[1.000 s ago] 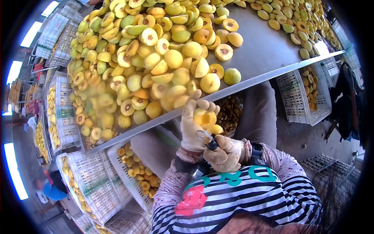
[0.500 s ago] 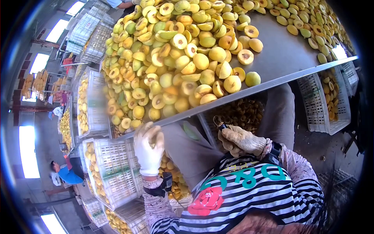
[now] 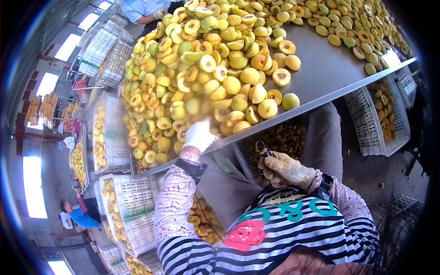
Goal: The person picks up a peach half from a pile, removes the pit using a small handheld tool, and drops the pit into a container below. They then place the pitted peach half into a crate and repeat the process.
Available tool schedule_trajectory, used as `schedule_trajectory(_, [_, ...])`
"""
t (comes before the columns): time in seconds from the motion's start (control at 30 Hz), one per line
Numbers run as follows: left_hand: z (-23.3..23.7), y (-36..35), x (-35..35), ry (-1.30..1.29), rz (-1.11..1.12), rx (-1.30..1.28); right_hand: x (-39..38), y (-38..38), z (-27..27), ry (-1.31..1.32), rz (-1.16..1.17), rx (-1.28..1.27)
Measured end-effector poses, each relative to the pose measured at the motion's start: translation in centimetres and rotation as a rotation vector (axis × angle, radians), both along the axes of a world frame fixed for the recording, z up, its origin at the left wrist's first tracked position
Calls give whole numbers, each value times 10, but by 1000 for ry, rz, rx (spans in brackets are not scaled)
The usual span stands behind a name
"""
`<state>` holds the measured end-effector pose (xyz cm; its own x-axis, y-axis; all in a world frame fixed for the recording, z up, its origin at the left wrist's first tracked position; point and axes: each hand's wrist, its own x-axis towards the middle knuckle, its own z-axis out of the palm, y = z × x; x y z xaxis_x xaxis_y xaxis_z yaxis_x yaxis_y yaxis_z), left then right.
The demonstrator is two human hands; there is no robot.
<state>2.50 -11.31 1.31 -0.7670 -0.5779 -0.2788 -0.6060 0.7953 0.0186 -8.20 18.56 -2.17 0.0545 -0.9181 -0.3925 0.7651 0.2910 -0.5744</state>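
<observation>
My left hand (image 3: 200, 136), in a white glove, reaches over the metal table's edge into the lower side of a big heap of halved yellow fruit (image 3: 183, 68). Its fingertips are blurred against the fruit, and whether they grip a piece is unclear. My right hand (image 3: 286, 168), in a beige glove, is closed around the dark handle of a small ring-tipped tool (image 3: 262, 149). It stays above my lap, in front of a crate of dark pits or scraps (image 3: 286, 142) under the table edge.
The metal table (image 3: 316, 57) has a raised rim along my side. Crates of fruit stand at the left (image 3: 133, 208), beneath my left arm and at the right (image 3: 366, 121). Other people are at the top left (image 3: 142, 9) and lower left (image 3: 82, 215).
My left hand has moved from below the rim up and over it into the fruit, its fingers stretching out. My right hand keeps the tool. The view has shifted slightly.
</observation>
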Motion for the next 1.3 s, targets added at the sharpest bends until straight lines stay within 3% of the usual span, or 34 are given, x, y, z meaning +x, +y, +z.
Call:
schedule_trajectory(0.07, [12,-1,15,175,131,207,-3,-2,2,35,-3,-3])
schedule_trajectory(0.2, [4,26,55,1199,379,1524,0,-7,5,92,-2,56])
schedule_trajectory(0.23, [-4,39,54,1285,351,1754,1,-12,5,53,52,64])
schedule_trajectory(0.33, [-24,79,50,1460,694,2111,5,-26,16,93,188,93])
schedule_trajectory(0.43, [-44,97,35,1532,858,2085,11,-35,26,217,219,-6])
schedule_trajectory(0.5, [-34,116,21,1604,950,2039,14,-41,25,368,207,64])
schedule_trajectory(0.63, [-10,126,8,1444,953,2105,12,-41,18,502,142,216])
schedule_trajectory(0.77, [-42,122,15,1398,980,1959,22,-45,17,519,200,254])
schedule_trajectory(1.0, [-32,133,4,1488,771,1472,32,-56,8,743,80,217])
schedule_trajectory(1.1, [-22,125,7,1184,499,1137,27,-54,3,770,107,147])
schedule_trajectory(1.3, [-6,126,-8,1221,624,1330,15,-45,3,918,102,108])
